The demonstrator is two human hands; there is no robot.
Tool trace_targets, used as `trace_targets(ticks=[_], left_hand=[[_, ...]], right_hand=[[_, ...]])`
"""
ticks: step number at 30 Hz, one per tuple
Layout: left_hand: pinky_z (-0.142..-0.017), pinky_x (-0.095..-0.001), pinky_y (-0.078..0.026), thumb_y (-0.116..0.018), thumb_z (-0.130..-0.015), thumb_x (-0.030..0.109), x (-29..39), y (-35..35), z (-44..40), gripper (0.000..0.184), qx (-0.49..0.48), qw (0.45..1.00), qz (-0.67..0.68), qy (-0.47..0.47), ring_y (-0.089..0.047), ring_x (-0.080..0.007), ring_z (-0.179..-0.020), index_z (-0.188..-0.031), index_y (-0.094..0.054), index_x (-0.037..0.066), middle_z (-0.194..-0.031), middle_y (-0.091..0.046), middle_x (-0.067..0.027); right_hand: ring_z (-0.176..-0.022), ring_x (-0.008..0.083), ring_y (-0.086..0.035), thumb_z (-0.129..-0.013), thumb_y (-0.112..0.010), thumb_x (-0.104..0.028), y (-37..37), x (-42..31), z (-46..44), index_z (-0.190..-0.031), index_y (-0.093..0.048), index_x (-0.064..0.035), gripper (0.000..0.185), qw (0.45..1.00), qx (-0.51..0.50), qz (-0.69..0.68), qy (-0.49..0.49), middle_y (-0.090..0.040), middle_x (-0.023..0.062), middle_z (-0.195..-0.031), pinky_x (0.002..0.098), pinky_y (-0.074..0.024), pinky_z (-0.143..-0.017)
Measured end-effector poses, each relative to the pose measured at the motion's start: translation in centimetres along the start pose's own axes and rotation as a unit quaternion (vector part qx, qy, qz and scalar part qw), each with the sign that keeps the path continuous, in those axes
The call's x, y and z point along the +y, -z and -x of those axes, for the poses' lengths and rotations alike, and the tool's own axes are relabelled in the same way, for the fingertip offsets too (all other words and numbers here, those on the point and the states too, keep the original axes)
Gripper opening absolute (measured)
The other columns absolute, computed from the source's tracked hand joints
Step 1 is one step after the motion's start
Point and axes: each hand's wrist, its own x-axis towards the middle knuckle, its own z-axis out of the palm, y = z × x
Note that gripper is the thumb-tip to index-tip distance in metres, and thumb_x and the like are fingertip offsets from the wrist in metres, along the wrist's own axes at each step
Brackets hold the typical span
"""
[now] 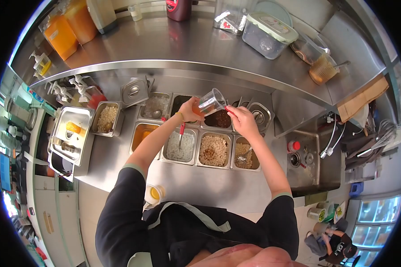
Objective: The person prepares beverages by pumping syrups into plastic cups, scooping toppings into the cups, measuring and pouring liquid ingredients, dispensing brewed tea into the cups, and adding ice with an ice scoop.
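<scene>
Plastic cup (pixel 213 101), head view, is hanging tilted above the dark topping (pixel 219 119). Left hand (pixel 189 111) is gripping its lower end, probably leaving the mouth clear. Right hand (pixel 243 120) is pinching a red utensil handle (pixel 229 110) beside the rim; can't tell where its far end is. Red-handled spoon (pixel 182 129) is standing in white pieces (pixel 187 152), likely for easy reach.

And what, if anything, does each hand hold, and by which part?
The left hand holds a clear cup near its base; the right hand grips a utensil by its red handle.
</scene>
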Motion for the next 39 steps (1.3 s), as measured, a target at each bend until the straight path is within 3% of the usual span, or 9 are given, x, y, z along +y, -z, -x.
trace_targets(ticks=[9, 15, 16, 19, 21, 23, 31, 35, 39], left_hand=[[-0.074, -0.0302, -0.049, -0.083, -0.069, 0.010, 6.9, 4.0, 6.7, 0.070, -0.038, 0.952, 0.302, 0.032, -0.060, -0.0152, -0.089, -0.127, -0.042, 0.008, -0.100, -0.063, -0.0070], [-0.073, -0.0268, -0.044, -0.059, -0.082, 0.006, 16.8, 8.8, 15.5, 0.040, -0.177, 0.863, 0.470, -0.052, -0.053, -0.0101, -0.081, -0.121, -0.048, 0.006, -0.090, -0.057, -0.0007], [-0.075, -0.0267, -0.043, -0.059, -0.082, 0.007, 18.7, 9.6, 17.2, 0.040, -0.162, 0.867, 0.468, -0.051, -0.053, -0.0099, -0.082, -0.121, -0.048, 0.007, -0.091, -0.057, -0.0001], [-0.087, -0.0280, -0.041, -0.061, -0.082, 0.008, 19.2, 11.3, 20.4, 0.042, -0.175, 0.853, 0.487, -0.069, -0.053, -0.0104, -0.095, -0.122, -0.049, 0.007, -0.103, -0.059, -0.0011], [-0.091, -0.0289, -0.040, -0.062, -0.081, 0.008, 20.8, 12.3, 23.1, 0.044, -0.122, 0.870, 0.471, -0.085, -0.052, -0.0109, -0.100, -0.122, -0.049, 0.007, -0.106, -0.059, -0.0022], [-0.092, -0.0297, -0.040, -0.063, -0.079, 0.009, 21.3, 13.3, 25.3, 0.045, -0.107, 0.875, 0.465, -0.079, -0.051, -0.0113, -0.101, -0.122, -0.050, 0.006, -0.108, -0.058, -0.0024], [-0.086, -0.0273, -0.043, -0.064, -0.080, 0.009, 20.5, 17.1, 31.9, 0.044, -0.026, 0.902, 0.424, -0.078, -0.054, -0.0088, -0.095, -0.122, -0.051, 0.005, -0.102, -0.061, -0.0018], [-0.089, -0.0306, -0.045, -0.070, -0.076, 0.006, 18.3, 18.1, 36.1, 0.069, 0.123, 0.913, 0.384, -0.062, -0.056, -0.0155, -0.104, -0.136, -0.036, 0.007, -0.114, -0.057, -0.0072], [-0.088, -0.0346, -0.047, -0.072, -0.075, 0.003, 7.8, 16.4, 39.8, 0.072, 0.302, 0.883, 0.359, -0.026, -0.056, -0.0199, -0.107, -0.136, -0.034, 0.008, -0.128, -0.048, -0.0110]], right_hand=[[-0.082, 0.0107, -0.064, -0.093, -0.062, -0.016, 1.8, 0.5, 1.8, -0.107, -0.065, 0.0038, 0.024, 0.925, 0.260, -0.188, -0.202, -0.069, 0.0095, -0.095, 0.0237, -0.0515, -0.073], [-0.080, 0.0205, -0.069, -0.089, -0.064, -0.020, -7.6, 4.3, 9.2, -0.113, -0.061, 0.0066, 0.035, 0.935, 0.153, -0.034, -0.319, -0.069, 0.0183, -0.092, 0.0295, -0.0519, -0.074], [-0.115, 0.0336, -0.057, -0.079, -0.073, -0.020, -8.6, 3.6, 9.5, -0.135, -0.045, 0.0010, 0.065, 0.915, 0.080, 0.015, -0.395, -0.055, 0.0276, -0.125, 0.0438, -0.0460, -0.092], [-0.138, 0.0425, -0.025, -0.062, -0.083, -0.030, -9.8, -6.1, 9.2, -0.150, -0.018, -0.0082, 0.111, 0.882, -0.115, 0.255, -0.380, -0.018, 0.0297, -0.151, 0.0571, -0.0289, -0.104], [-0.142, 0.0462, 0.000, -0.049, -0.089, -0.036, -11.2, -9.9, 11.2, -0.152, -0.002, -0.0146, 0.137, 0.929, -0.274, 0.153, -0.196, 0.011, 0.0262, -0.154, 0.0633, -0.0130, -0.108], [-0.143, 0.0447, -0.003, -0.043, -0.090, -0.044, -13.3, -15.5, 12.6, -0.152, -0.005, -0.0152, 0.141, 0.885, -0.446, 0.053, -0.126, 0.006, 0.0273, -0.154, 0.0619, -0.0140, -0.108], [-0.121, 0.0302, -0.048, -0.057, -0.089, -0.036, -23.9, -23.7, 18.4, -0.133, -0.040, -0.0041, 0.096, 0.866, -0.356, -0.315, -0.154, -0.050, 0.0142, -0.130, 0.0406, -0.0401, -0.100], [-0.098, 0.0180, -0.060, -0.065, -0.086, -0.024, -24.2, -23.7, 16.4, -0.124, -0.043, -0.0047, 0.076, 0.808, -0.169, -0.454, -0.336, -0.059, 0.0087, -0.108, 0.0321, -0.0482, -0.087], [-0.089, 0.0146, -0.062, -0.068, -0.081, -0.021, -14.4, -29.4, 5.8, -0.121, -0.044, -0.0024, 0.067, 0.900, -0.021, -0.381, -0.212, -0.063, 0.0086, -0.097, 0.0311, -0.0502, -0.082]])
